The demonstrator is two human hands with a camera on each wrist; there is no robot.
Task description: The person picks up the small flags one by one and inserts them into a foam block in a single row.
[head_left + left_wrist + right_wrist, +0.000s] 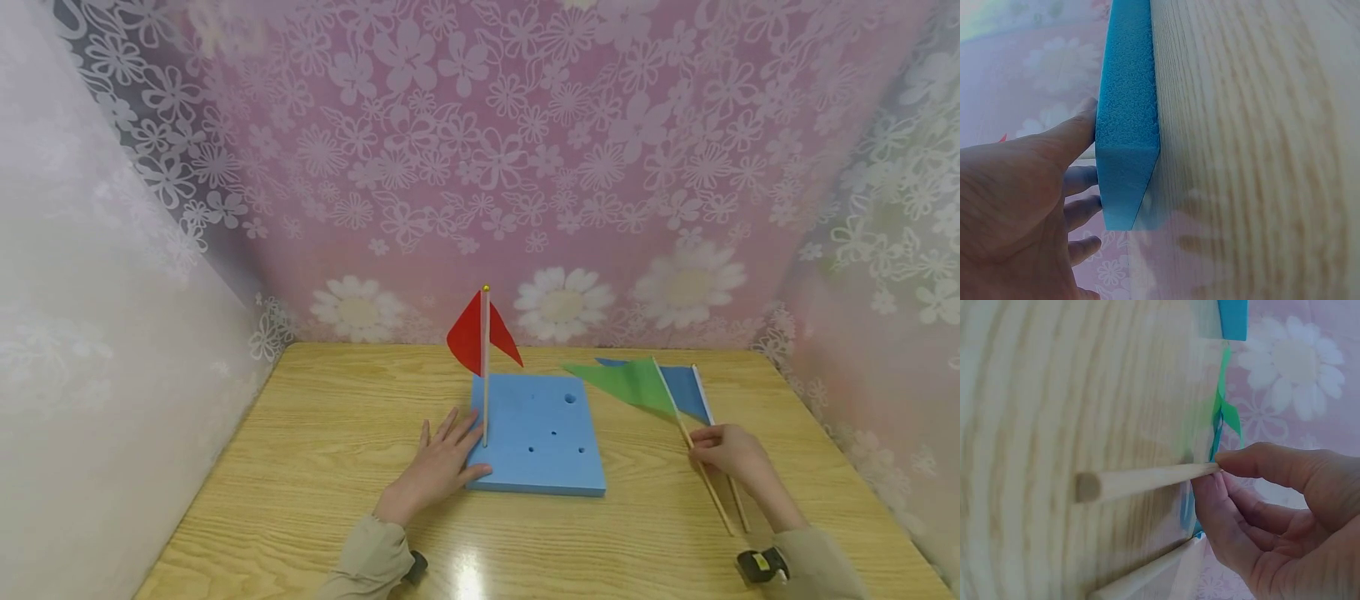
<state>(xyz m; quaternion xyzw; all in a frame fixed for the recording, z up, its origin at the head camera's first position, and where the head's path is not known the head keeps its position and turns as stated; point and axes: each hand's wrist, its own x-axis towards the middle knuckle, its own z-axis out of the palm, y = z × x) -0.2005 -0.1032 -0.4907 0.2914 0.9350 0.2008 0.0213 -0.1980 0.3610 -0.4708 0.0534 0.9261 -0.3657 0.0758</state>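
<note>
A blue foam board [540, 467] with several holes lies flat on the table. Near its left edge a red flag [467, 335] stands upright, its wooden stick set in the board. My left hand [437, 467] rests on the board's left edge with fingers spread; in the left wrist view the thumb and fingertips touch the foam block [1127, 94]. To the right, my right hand [731, 454] pinches the wooden stick of a green flag [633, 383] between thumb and fingers. Beside it lies a blue flag [686, 390], partly covered by the green one.
The wooden table [330, 417] has walls with flower-patterned covering at its back and both sides. Dark wrist cameras [761, 565] sit at both sleeves. The lower end of the blue flag's stick [1141, 575] lies near the green flag's stick.
</note>
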